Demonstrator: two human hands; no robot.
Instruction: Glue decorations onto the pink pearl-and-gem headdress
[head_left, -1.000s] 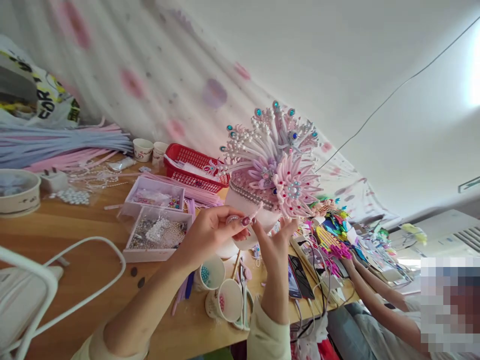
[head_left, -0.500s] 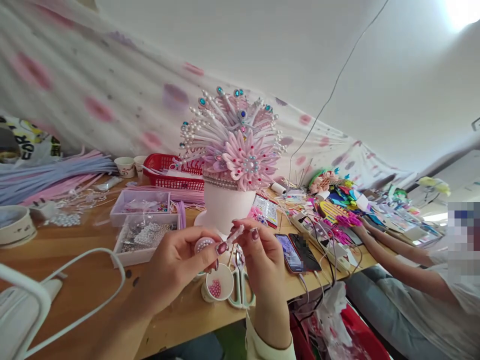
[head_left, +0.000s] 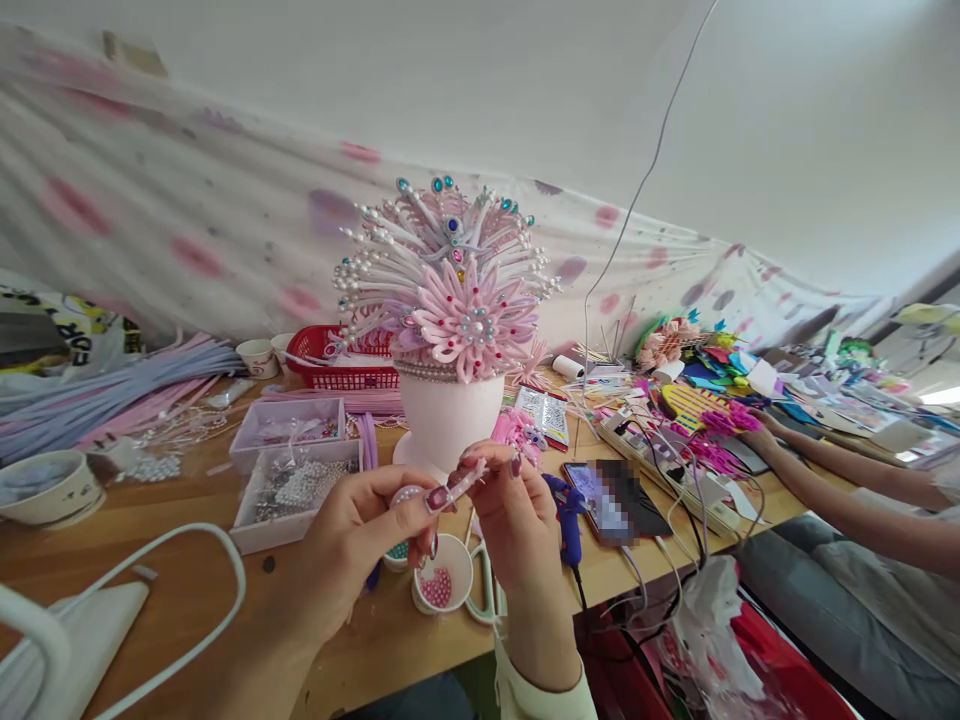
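My left hand [head_left: 360,545] is closed, pinching a small round pink beaded piece [head_left: 406,495] between thumb and fingers. My right hand [head_left: 511,515] is closed too, and its fingertips pinch a short pale pink strip [head_left: 466,482] that reaches across to the left thumb. Both hands meet in front of a white stand [head_left: 448,420] that carries a pink and white headdress [head_left: 448,285] with pearls and blue gems. Just below the hands sit a paper cup of pink beads [head_left: 442,585] and scissors with pale handles [head_left: 484,592].
Clear trays of beads [head_left: 296,470], a red basket [head_left: 339,358], bundles of pink and purple strips [head_left: 105,390] and a paper bowl [head_left: 49,490] lie left on the wooden table [head_left: 187,580]. A blue glue gun [head_left: 566,510], phones and cables lie right, where another person's arms [head_left: 840,490] work.
My view has swung left and down, so the headdress sits nearer the middle. My hands stay together on the pink strip and have dropped slightly towards the table edge.
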